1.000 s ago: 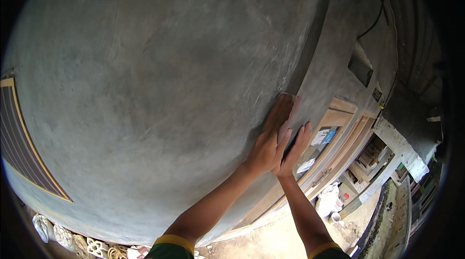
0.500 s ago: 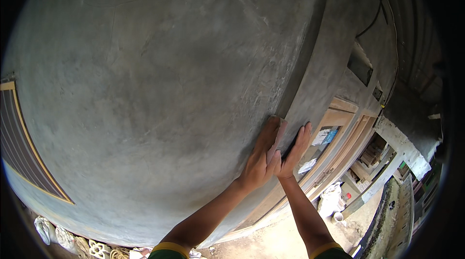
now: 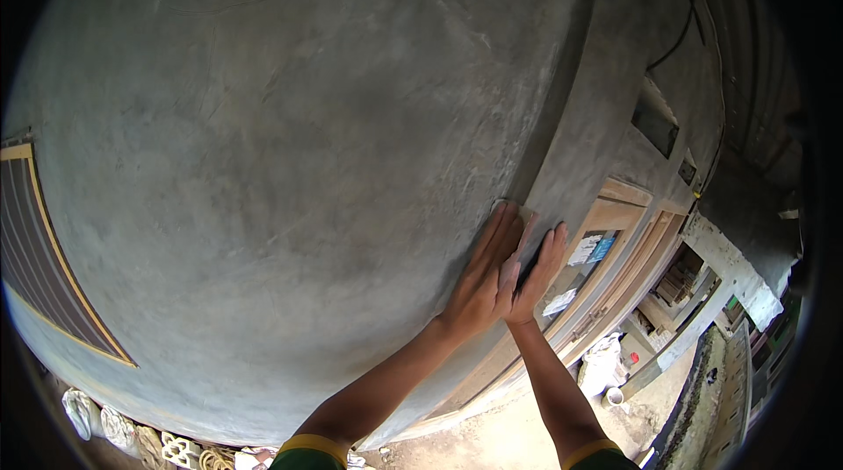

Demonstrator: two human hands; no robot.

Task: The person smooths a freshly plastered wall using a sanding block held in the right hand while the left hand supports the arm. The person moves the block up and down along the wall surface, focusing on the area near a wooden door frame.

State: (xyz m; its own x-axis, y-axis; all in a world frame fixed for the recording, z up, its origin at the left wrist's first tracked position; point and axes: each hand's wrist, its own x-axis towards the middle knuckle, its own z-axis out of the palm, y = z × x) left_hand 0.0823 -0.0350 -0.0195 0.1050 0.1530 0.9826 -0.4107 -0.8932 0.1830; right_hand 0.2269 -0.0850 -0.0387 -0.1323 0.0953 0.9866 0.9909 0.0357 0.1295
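A raised corner edge (image 3: 562,75) runs down the grey plastered wall (image 3: 290,145). On this edge my left hand (image 3: 485,270) presses a reddish-brown strip that looks like sandpaper (image 3: 522,246), its fingers long and together over the strip. My right hand (image 3: 537,275) lies against the side face just right of the edge, fingers stretched out. Its thumb side meets my left hand at the strip's lower end. What lies beneath the left fingers is hidden.
Right of my hands is a wooden window frame (image 3: 625,191) with papers on its glass. A striped brown panel (image 3: 57,250) stands at far left. Below lie white sacks (image 3: 81,415), a white bucket (image 3: 613,396) and sandy ground (image 3: 492,444). A dark cable (image 3: 676,44) hangs upper right.
My left hand and the strip have shifted slightly up and right along the edge, and its fingers look flatter. My right hand has barely moved.
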